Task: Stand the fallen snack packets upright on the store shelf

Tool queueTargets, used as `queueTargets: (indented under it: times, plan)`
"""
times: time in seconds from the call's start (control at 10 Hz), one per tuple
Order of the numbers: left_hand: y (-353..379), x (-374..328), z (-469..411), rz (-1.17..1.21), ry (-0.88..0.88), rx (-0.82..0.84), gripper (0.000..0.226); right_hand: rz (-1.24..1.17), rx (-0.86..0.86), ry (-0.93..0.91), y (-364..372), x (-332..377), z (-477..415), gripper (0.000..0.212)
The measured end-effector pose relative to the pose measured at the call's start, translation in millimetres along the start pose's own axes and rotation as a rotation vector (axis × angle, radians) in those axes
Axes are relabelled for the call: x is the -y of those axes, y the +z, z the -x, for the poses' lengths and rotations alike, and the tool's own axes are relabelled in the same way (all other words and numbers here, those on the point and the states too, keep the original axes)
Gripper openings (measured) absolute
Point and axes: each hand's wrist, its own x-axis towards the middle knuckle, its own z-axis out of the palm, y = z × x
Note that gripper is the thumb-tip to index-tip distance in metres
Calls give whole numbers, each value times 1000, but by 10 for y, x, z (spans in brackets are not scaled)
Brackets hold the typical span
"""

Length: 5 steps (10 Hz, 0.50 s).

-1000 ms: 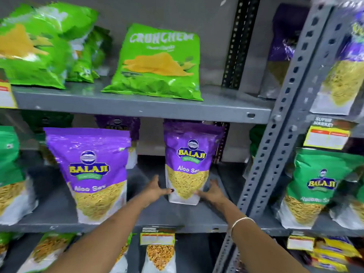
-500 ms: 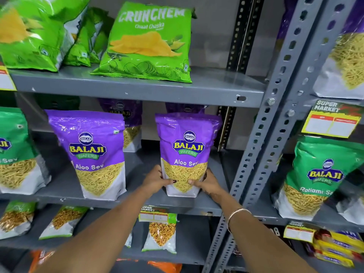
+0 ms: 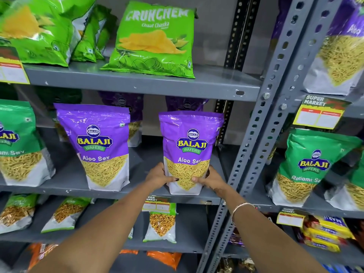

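A purple Balaji Aloo Sev packet stands upright near the front edge of the grey middle shelf. My left hand grips its lower left side and my right hand grips its lower right side, thumbs on the front. A second purple Aloo Sev packet stands upright to its left, apart from my hands. Two more purple packets stand behind, mostly hidden.
Green Crunchem chip bags lean on the upper shelf. Green Ratlami Sev packets stand in the right bay and at far left. A perforated grey upright rises just right of my right hand. Smaller packets stand on the lower shelf.
The purple packet between my hands has come forward toward the shelf's front edge. My hands shifted from its sides at the base to a firmer hold with thumbs on its front.
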Motion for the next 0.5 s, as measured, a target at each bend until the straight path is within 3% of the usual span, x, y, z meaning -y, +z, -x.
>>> queueTargets:
  times: [0.2, 0.3, 0.4, 0.5]
  plan:
    - [-17, -25, 28, -63, 3, 37, 58, 10, -32, 12, 26, 42, 78, 85]
    - [-92, -73, 63, -171, 30, 39, 65, 7, -110, -60, 54, 115, 124, 114]
    - [-289, -171, 265, -494, 330, -294, 61, 249, -429, -321, 199, 364, 318, 117]
    - [-461, -217, 336, -677, 694, -616, 59, 485, -653, -594, 256, 517, 426, 104]
